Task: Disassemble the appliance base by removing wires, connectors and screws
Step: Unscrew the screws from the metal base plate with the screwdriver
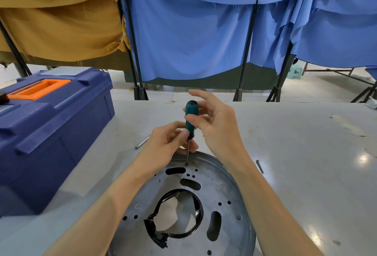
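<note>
The appliance base (224, 190), a round metal plate with slots and small holes, lies flat on the worktop (295, 153) right in front of me, its near edge running out of the bottom of the view. A black wire (200, 214) loops around the large central opening, with a taped bundle at its lower left. Near the far rim sits a small screw (186, 164), and the tip of my screwdriver (191, 117) rests in it, the thin shaft standing almost upright with the teal handle on top.

My left hand (163, 145) pinches the bottom end of the handle between thumb and fingertips, the lower fingers curled beside the shaft just above the rim. My right hand (216, 125) holds the upper part of the handle between thumb and the middle fingers, while the index finger is stretched loosely out beyond the handle's top. Another screw head (238, 217) sits in the plate towards its right edge.

On the worktop just right of the base lies a loose long screw (260, 166); left of my left hand lies a short metal rod (142, 142). Further left stands a closed blue toolbox (51, 133) with an orange handle. Behind the worktop hang a blue cloth (193, 41) and a mustard cloth (61, 21) on dark frames.
</note>
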The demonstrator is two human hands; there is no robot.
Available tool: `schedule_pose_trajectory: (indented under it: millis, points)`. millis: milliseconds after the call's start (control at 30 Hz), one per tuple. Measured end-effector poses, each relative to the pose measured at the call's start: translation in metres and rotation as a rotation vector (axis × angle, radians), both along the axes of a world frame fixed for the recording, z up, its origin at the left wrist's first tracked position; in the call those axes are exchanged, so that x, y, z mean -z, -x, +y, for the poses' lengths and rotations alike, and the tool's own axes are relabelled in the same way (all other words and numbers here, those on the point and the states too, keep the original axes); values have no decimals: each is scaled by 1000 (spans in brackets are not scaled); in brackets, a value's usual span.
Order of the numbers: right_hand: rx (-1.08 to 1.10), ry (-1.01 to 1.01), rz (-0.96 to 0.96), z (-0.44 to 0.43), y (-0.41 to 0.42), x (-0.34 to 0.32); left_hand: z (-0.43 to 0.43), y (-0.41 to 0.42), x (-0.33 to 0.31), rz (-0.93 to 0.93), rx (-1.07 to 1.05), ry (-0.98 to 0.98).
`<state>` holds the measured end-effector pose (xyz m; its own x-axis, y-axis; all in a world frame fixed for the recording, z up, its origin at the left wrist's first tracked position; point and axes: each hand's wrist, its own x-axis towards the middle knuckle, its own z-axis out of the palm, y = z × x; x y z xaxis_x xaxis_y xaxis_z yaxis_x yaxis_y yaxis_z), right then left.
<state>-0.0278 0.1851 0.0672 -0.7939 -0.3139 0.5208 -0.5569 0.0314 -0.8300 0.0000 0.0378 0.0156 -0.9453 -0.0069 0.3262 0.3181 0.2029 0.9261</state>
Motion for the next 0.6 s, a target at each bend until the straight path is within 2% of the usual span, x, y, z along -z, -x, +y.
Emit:
schedule_pose_trajectory:
  millis: [67,200,300,433,600]
  points:
    - [-45,10,-11,1,0,-1,0,1,1,-12,-8,0]
    - [-20,-95,55,-3,-3,2,-3,0,-1,15,-35,11]
    - [16,-68,47,-2,-2,2,-1,0,-1,19,16,30]
    - [-41,-4,-2,1,-1,-1,0,2,3,2,15,-21]
    - [-3,-89,57,-3,-4,2,-3,1,0,5,-15,25]
